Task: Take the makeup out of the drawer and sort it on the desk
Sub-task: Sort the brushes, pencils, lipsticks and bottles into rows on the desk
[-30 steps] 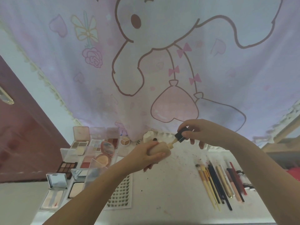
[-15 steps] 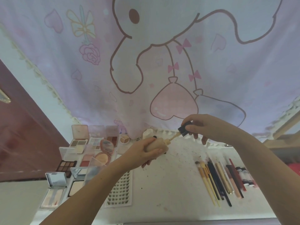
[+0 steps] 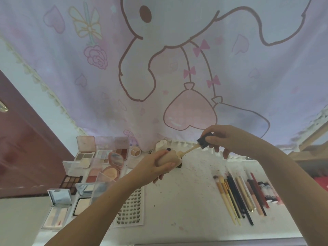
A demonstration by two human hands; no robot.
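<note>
My left hand (image 3: 158, 166) grips a beige foundation bottle (image 3: 173, 156), tilted up to the right above the white desk (image 3: 186, 201). My right hand (image 3: 223, 139) pinches the bottle's black cap (image 3: 204, 142), whose cream-coated wand (image 3: 190, 150) is drawn partly out of the bottle's neck. Open palettes and compacts (image 3: 92, 167) lie grouped at the desk's left. A row of brushes and pencils (image 3: 237, 194) lies at the right, with small tubes (image 3: 268, 192) beside them. A lash tray (image 3: 130, 208) lies under my left forearm.
A pink cartoon curtain (image 3: 177, 68) hangs behind the desk. A dark red door (image 3: 26, 148) stands at the left. A small white jar (image 3: 161, 145) stands at the desk's back edge. A wooden frame (image 3: 312, 144) shows at the right.
My right hand has pulled the cap up and to the right, drawing the wand further out of the bottle. My left hand keeps hold of the bottle.
</note>
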